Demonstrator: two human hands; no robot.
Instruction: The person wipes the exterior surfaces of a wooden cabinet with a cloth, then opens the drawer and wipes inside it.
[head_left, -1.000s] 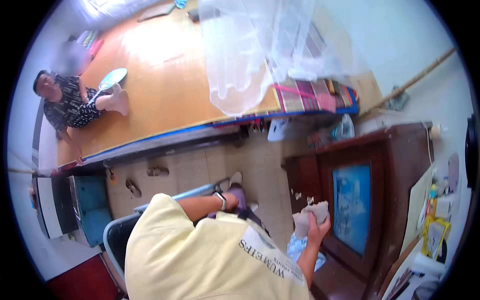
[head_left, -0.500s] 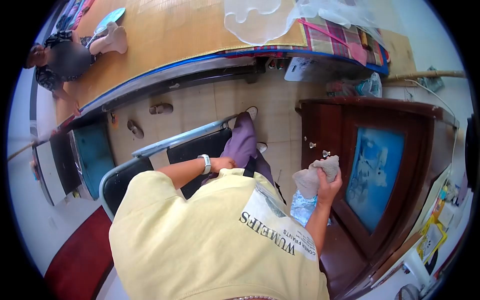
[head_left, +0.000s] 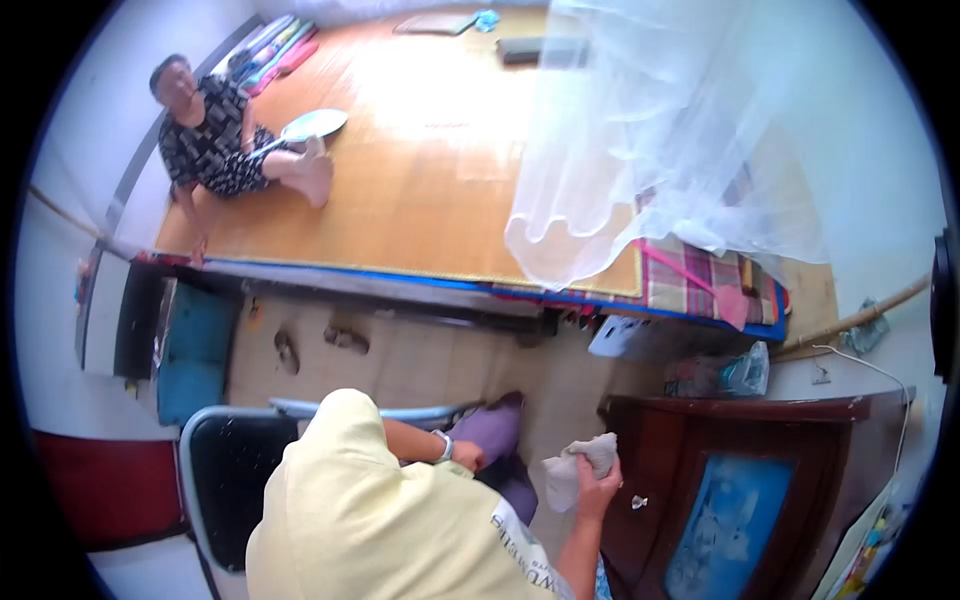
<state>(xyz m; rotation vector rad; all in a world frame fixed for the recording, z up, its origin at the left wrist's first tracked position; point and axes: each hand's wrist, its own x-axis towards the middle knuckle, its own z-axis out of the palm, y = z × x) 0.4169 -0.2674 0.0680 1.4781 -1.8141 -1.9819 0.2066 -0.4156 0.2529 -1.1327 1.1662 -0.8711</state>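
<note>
My right hand (head_left: 598, 490) is closed around a crumpled pale grey cloth (head_left: 563, 482), holding it up beside the dark red-brown cabinet. Part of the cloth hangs down to the left of my fingers. My left hand (head_left: 467, 456), with a white watch (head_left: 443, 446) at the wrist, rests on my purple trousers (head_left: 490, 428). Its fingers look curled in, and I see nothing in them. A glass-like knob (head_left: 639, 502) on the cabinet (head_left: 640, 440) is just right of my right hand. The cabinet door has a blue picture panel (head_left: 727, 525).
A metal-framed black chair (head_left: 235, 480) stands at my left. Ahead is a bed with a bamboo mat (head_left: 430, 200); a person (head_left: 215, 140) sits on it near a round fan (head_left: 315, 125). White netting (head_left: 590, 150) hangs over its right side. Brown shoes (head_left: 346, 340) lie on the floor.
My view has tilted up, showing more of the bed, the netting and the seated person. My right hand keeps the cloth and appears further left and lower in view. My left hand stays on the trousers.
</note>
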